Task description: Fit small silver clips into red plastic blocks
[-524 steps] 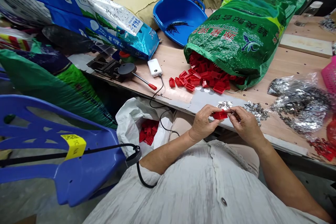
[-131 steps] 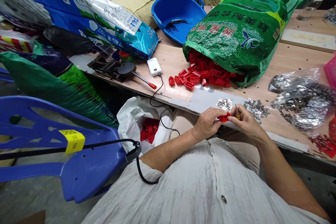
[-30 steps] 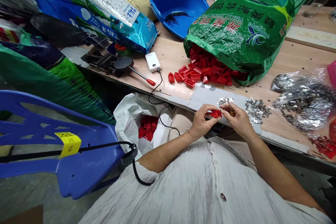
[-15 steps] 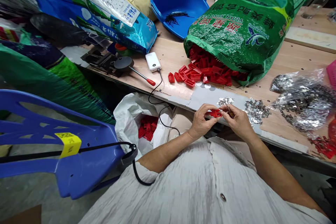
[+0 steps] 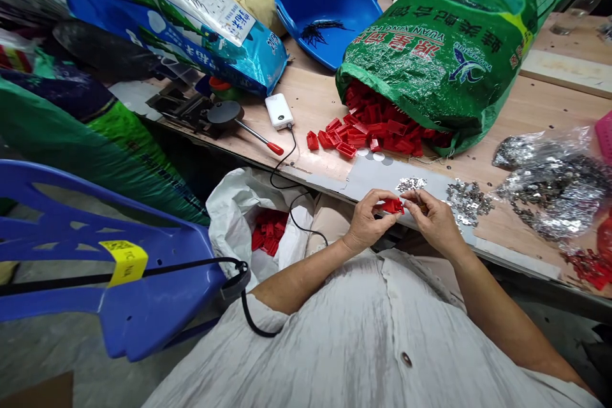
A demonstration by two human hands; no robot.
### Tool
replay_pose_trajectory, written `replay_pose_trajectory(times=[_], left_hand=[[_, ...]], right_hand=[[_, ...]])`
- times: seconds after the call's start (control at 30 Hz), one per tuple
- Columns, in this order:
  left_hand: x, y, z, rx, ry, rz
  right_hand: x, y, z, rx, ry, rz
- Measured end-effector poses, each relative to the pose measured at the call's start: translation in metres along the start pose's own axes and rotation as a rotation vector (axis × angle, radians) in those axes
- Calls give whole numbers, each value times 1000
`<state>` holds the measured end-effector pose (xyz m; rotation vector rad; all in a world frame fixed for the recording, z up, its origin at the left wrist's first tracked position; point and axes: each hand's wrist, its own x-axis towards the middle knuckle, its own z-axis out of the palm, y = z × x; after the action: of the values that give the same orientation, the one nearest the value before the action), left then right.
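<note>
Over the table's front edge, my left hand (image 5: pixel 370 223) pinches a small red plastic housing (image 5: pixel 393 205) between thumb and fingers. Close at its right end is my right hand (image 5: pixel 436 220), fingers closed together. Something small and dark brownish shows between those fingers, too small to name. Just beyond the hands lies a little heap of shiny metal pieces (image 5: pixel 411 184) on a grey sheet (image 5: pixel 373 173). Darker metal pieces (image 5: pixel 467 201) are piled to the right of my right hand. More red plastic housings (image 5: pixel 356 135) spill from a green woven sack (image 5: pixel 430 44).
A white sack (image 5: pixel 232 204) with red housings stands below the table edge, beside a blue chair (image 5: pixel 157 293). On the table are a hand-lever tool (image 5: pixel 224 113), a white power bank (image 5: pixel 279 111) with a cable, a blue basin (image 5: pixel 329 9) and a clear bag of metal parts (image 5: pixel 554 185).
My right fingers have drawn slightly away from the red housing's end, which now shows more. My left hand stays in nearly the same place.
</note>
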<state>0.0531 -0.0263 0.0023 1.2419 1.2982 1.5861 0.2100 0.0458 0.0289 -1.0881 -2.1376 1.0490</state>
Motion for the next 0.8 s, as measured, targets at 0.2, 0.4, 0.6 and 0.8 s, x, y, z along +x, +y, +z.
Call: replay_pose_trajectory(times=[0.2, 0.4, 0.6, 0.8], left_hand=[[0, -1, 1, -75, 6, -54], [-1, -5, 1, -128, -16, -78], [6, -8, -9, 2, -66, 37], [23, -14, -27, 290, -201, 194]], right_hand=[[-1, -1, -1, 22, -8, 14], [-4, -1, 1, 80, -52, 21], [-6, 10, -3, 113, -74, 43], [-5, 21, -3, -95, -25, -73]])
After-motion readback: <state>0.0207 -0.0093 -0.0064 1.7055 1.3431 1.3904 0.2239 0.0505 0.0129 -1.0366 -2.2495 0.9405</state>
